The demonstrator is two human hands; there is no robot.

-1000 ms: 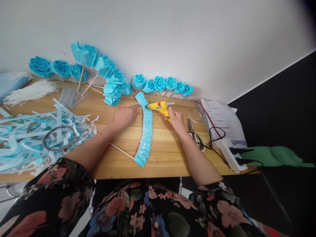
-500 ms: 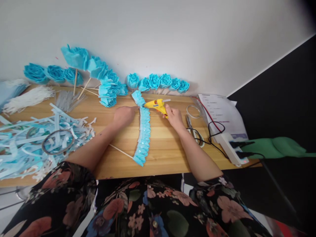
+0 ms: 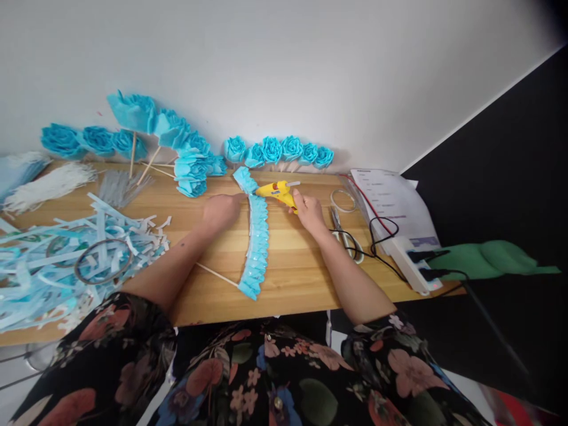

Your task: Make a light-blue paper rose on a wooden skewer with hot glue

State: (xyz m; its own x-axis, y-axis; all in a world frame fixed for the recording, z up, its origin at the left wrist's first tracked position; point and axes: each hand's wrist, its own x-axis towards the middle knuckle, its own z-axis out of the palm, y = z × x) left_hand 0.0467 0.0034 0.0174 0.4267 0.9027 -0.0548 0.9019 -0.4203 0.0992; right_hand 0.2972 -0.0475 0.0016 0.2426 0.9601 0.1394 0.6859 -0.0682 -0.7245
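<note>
A long pleated blue paper strip [image 3: 258, 242] lies roughly front to back on the wooden table, its far end bent toward the left. My right hand [image 3: 307, 210] is closed round the handle of a yellow glue gun [image 3: 278, 191], whose nozzle touches or nearly touches the strip near that bend. On the strip's left edge, level with the nozzle, rests my left hand [image 3: 224, 212], fingers together and the index pointing right; what its fingertips grip, if anything, is too small to tell. A thin wooden stick [image 3: 217, 274] reaches the strip's near end.
Blue paper flowers [image 3: 271, 150] line the wall. Paper shreds [image 3: 39, 266] with a wire ring [image 3: 103, 261] on top cover the left. On the right are scissors [image 3: 341, 228], a power strip [image 3: 412, 266], black cables and printed sheets [image 3: 390, 198].
The whole view has shifted slightly. Both hands, the glue gun and the strip keep nearly the same places relative to one another.
</note>
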